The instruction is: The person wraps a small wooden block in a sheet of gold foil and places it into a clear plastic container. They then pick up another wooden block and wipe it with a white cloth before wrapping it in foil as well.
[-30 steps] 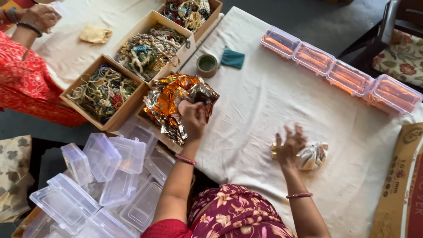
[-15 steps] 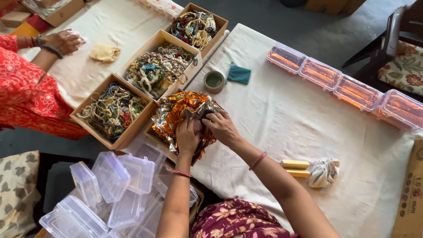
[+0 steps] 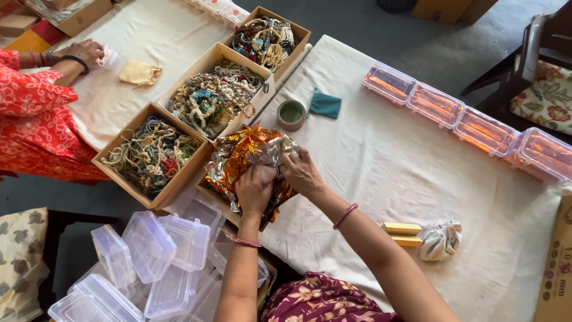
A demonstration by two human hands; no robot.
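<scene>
Both hands, left (image 3: 255, 189) and right (image 3: 301, 173), grip the crinkled foil (image 3: 241, 156), pinning it against its box (image 3: 210, 195) on the bench (image 3: 381, 173).

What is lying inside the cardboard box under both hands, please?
Crumpled orange and silver foil fills the box; both hands, left and right, press into it. Anything beneath stays covered.

Head cam, looks steeply down, close over table (image 3: 417, 173)
</scene>
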